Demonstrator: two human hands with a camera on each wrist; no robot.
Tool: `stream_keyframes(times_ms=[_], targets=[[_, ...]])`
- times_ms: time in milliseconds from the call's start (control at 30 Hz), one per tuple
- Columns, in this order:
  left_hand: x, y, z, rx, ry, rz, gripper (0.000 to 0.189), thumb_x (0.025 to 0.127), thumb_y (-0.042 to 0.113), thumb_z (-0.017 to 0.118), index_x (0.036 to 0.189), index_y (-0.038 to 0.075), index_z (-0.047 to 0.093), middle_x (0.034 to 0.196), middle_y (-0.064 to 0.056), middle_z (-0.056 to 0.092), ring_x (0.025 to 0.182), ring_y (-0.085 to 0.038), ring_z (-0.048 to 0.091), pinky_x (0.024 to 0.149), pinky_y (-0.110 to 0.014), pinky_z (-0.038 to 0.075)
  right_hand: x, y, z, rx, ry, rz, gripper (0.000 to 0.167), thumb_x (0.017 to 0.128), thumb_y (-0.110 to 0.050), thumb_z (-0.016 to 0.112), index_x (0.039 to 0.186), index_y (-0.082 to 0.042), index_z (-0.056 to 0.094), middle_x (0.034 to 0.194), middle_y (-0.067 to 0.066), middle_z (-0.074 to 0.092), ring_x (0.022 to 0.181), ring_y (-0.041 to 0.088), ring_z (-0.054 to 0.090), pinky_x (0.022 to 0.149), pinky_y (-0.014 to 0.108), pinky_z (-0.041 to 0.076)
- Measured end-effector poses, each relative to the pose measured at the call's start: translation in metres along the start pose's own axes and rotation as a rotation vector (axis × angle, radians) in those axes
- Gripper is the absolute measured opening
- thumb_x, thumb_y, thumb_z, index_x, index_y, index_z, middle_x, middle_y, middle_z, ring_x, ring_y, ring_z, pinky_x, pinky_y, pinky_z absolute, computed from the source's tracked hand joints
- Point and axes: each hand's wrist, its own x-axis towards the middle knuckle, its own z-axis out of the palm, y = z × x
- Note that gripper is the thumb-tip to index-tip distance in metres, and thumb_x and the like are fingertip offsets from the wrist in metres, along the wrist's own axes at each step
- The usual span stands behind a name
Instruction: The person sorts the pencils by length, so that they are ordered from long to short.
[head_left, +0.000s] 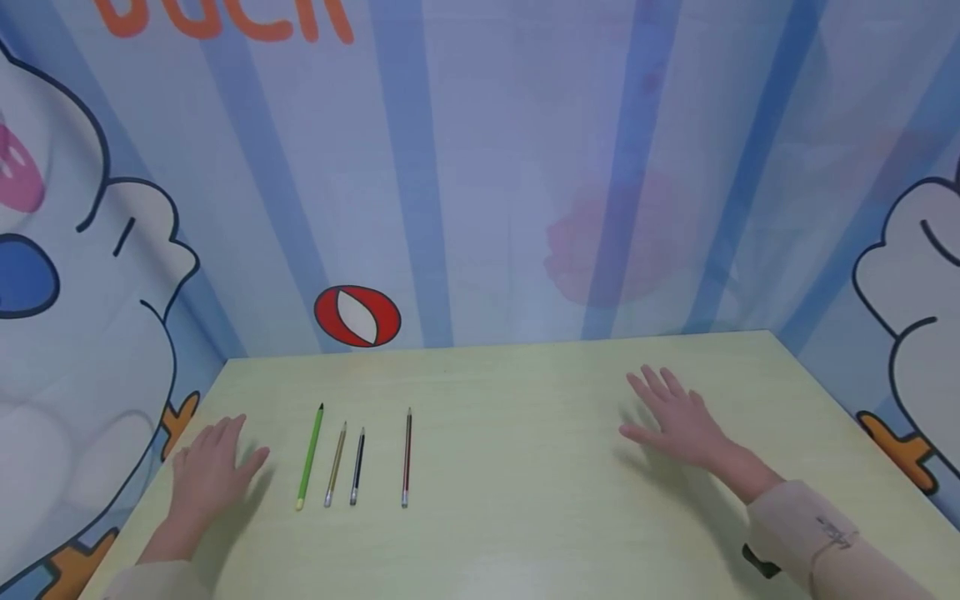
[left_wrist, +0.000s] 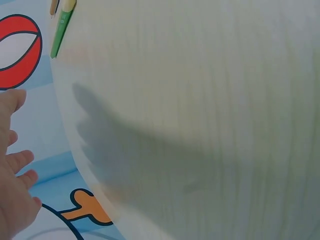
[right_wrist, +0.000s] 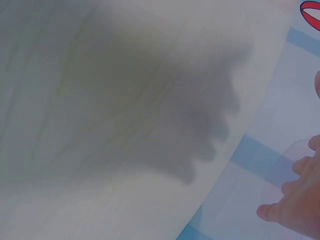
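Four would be too exact, so several pencils lie side by side on the table, points toward the back wall. Leftmost is a long green pencil (head_left: 311, 457); a gold pencil (head_left: 336, 463) and a dark blue pencil (head_left: 357, 466) follow it. Set a little apart on the right is a dark red pencil (head_left: 407, 457). My left hand (head_left: 212, 475), fingers spread and holding nothing, hovers left of the green pencil. Far to the right, my right hand (head_left: 678, 421) is also spread above the table, casting a shadow. In the left wrist view the green pencil (left_wrist: 63, 27) shows at the top.
The pale wooden table (head_left: 517, 467) meets a blue striped backdrop (head_left: 495, 183) at its back edge. Printed cartoon figures cover the side walls, and a red and white oval (head_left: 325, 315) is printed just above the table's back edge.
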Motion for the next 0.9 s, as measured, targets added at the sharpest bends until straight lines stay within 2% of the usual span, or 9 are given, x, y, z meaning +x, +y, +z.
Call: stream_keyframes(times_ms=[100,200,367,500,600,733,900], targets=[[0.001,0.003,0.0,-0.01,0.051,0.013,0.055,0.086,0.032,0.051,0.125,-0.006,0.039,0.122,-0.032,0.041,0.11,-0.047,0.036,0.083,-0.064,0.026,0.005,-0.005,0.004,0.016,0.024,-0.049,0.079,0.081,-0.051,0.053,0.139,-0.007,0.024,0.145,0.02,0.018,0.131,0.042,0.013,0.091,0.067,0.02],[0.003,0.008,0.001,-0.018,0.07,0.009,0.049,0.084,0.026,0.054,0.121,-0.005,0.044,0.119,-0.031,0.046,0.106,-0.047,0.042,0.081,-0.061,0.031,0.009,-0.01,0.007,0.055,0.042,-0.088,0.08,0.08,-0.049,0.056,0.139,-0.005,0.024,0.144,0.021,0.021,0.13,0.042,0.017,0.094,0.064,0.023],[0.005,0.012,0.003,-0.051,0.064,-0.005,0.047,0.082,0.022,0.055,0.119,-0.005,0.047,0.118,-0.03,0.048,0.106,-0.046,0.044,0.083,-0.058,0.035,0.015,-0.022,0.011,0.159,0.063,-0.129,0.082,0.078,-0.038,0.063,0.138,-0.001,0.022,0.142,0.022,0.024,0.129,0.039,0.023,0.102,0.053,0.023],[0.004,0.016,0.005,-0.115,0.032,-0.024,0.047,0.084,0.021,0.054,0.121,-0.006,0.044,0.119,-0.031,0.047,0.107,-0.046,0.043,0.085,-0.056,0.036,0.019,-0.034,0.014,0.234,0.078,-0.121,0.079,0.079,-0.028,0.065,0.138,0.0,0.021,0.142,0.019,0.027,0.128,0.036,0.028,0.102,0.049,0.027],[0.004,0.018,0.006,-0.152,0.0,-0.038,0.048,0.085,0.021,0.053,0.123,-0.006,0.042,0.12,-0.031,0.046,0.109,-0.046,0.042,0.086,-0.055,0.036,0.022,-0.044,0.018,0.294,0.096,-0.097,0.078,0.078,-0.023,0.066,0.138,-0.001,0.022,0.14,0.019,0.031,0.122,0.035,0.038,0.095,0.049,0.035],[0.004,0.02,0.006,-0.178,-0.036,-0.062,0.05,0.086,0.022,0.052,0.124,-0.006,0.04,0.12,-0.031,0.046,0.107,-0.045,0.044,0.085,-0.054,0.038,0.027,-0.058,0.023,0.408,0.09,-0.06,0.077,0.077,-0.02,0.067,0.138,-0.003,0.022,0.135,0.02,0.038,0.109,0.034,0.051,0.08,0.046,0.047],[0.006,0.024,0.007,-0.207,-0.079,-0.11,0.051,0.086,0.023,0.052,0.127,-0.005,0.038,0.121,-0.03,0.045,0.104,-0.042,0.049,0.081,-0.05,0.042,0.034,-0.078,0.028,0.554,0.058,-0.002,0.075,0.077,-0.017,0.067,0.137,-0.006,0.023,0.129,0.021,0.043,0.098,0.03,0.056,0.07,0.033,0.05]])
